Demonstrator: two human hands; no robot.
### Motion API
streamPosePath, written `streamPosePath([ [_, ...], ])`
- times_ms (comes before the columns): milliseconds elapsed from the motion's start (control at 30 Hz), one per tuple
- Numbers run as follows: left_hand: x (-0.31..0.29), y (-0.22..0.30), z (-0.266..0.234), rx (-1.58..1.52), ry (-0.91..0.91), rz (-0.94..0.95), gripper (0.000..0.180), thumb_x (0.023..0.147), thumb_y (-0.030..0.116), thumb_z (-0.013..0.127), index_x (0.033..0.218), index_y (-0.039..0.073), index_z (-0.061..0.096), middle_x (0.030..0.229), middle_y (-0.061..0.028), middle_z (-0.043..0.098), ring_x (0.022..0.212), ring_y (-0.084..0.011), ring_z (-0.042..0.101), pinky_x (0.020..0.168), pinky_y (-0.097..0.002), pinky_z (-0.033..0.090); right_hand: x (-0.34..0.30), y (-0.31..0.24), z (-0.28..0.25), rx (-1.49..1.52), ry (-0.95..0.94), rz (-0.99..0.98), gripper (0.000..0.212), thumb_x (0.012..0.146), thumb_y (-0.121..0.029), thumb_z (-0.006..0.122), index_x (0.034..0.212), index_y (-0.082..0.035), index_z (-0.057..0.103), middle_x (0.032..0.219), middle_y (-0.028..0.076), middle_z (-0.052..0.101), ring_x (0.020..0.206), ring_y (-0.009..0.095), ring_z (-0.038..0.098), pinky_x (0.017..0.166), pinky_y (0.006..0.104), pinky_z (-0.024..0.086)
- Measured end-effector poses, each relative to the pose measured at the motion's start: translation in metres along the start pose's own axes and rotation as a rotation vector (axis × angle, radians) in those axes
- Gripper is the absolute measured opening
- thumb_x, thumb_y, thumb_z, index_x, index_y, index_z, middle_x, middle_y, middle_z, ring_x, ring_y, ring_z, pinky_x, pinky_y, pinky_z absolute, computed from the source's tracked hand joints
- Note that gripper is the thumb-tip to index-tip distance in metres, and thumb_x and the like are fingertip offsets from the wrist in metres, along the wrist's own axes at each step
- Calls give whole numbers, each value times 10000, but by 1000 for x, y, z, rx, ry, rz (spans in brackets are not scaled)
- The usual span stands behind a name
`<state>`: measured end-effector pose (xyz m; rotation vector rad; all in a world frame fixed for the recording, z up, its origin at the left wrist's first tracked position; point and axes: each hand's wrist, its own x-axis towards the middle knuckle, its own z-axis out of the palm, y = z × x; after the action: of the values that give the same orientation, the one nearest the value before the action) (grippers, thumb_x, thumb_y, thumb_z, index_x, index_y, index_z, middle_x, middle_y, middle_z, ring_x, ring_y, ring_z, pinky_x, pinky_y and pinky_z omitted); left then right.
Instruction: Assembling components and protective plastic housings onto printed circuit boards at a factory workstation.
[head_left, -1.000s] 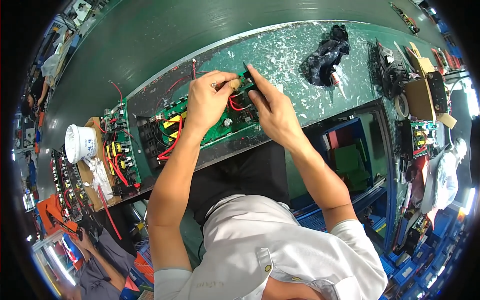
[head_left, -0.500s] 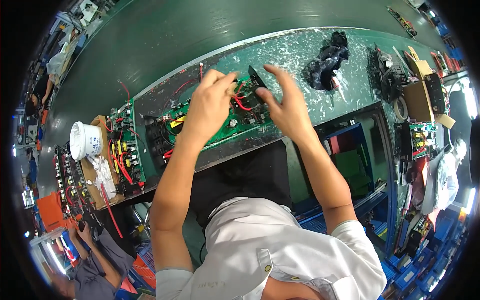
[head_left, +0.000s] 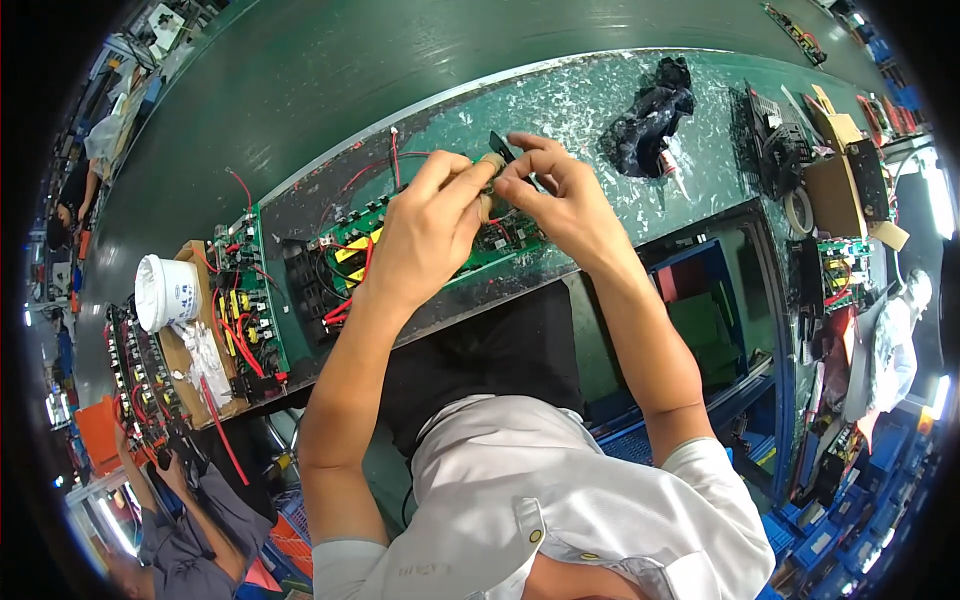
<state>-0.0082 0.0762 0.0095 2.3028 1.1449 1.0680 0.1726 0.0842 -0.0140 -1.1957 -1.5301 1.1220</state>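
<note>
A green circuit board (head_left: 512, 236) with yellow parts and red wires lies across the front of the bench, under my hands. At its far right end a thin black plate (head_left: 499, 145) stands tilted up. My right hand (head_left: 572, 207) has its thumb and fingers closed around this plate from the right. My left hand (head_left: 425, 232) reaches over the board, fingertips pinched together close to the plate. Whatever sits between those left fingertips is hidden. Red wires (head_left: 394, 158) stick up past the board's far edge, beside my left hand.
Further boards (head_left: 245, 310) stand on the left, next to a white bucket (head_left: 168, 290) on a cardboard box. A crumpled black bag (head_left: 650, 125) and a small tube (head_left: 673, 172) lie on the right. A tape roll (head_left: 798, 212) rests near the right edge. A co-worker (head_left: 200, 510) is at lower left.
My left hand has moved right to the black plate. My right hand's fingers have gone from spread apart to closed around it.
</note>
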Motion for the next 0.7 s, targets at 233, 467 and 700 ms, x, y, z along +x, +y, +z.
streamPosePath([
  [233, 6, -10, -5, 20, 46, 8, 150, 804, 22, 719, 955, 20, 711, 877, -98, 670, 699, -250, 670, 622, -352, 523, 2, 2, 1, 116, -57, 35, 245, 868, -148, 717, 1060, -13, 650, 1390, 191, 496, 1301, 260, 470, 1046, 385, 395],
  [467, 19, -35, -4, -293, -80, -622, 183, 790, 55, 745, 970, 22, 743, 833, -77, 700, 705, -148, 662, 648, -276, 502, -8, 13, 8, 66, -72, 44, 547, 960, -67, 569, 1469, -25, 374, 1396, 175, 516, 1271, 218, 493, 1056, 337, 387],
  [700, 20, -31, 6, -208, -41, -529, 178, 809, 35, 744, 984, 4, 743, 843, -24, 683, 740, -80, 619, 694, -236, 491, -6, 14, 12, -29, -22, -32, 467, 981, -46, 506, 1437, 6, 421, 1339, 170, 575, 1213, 178, 544, 1026, 296, 404],
])
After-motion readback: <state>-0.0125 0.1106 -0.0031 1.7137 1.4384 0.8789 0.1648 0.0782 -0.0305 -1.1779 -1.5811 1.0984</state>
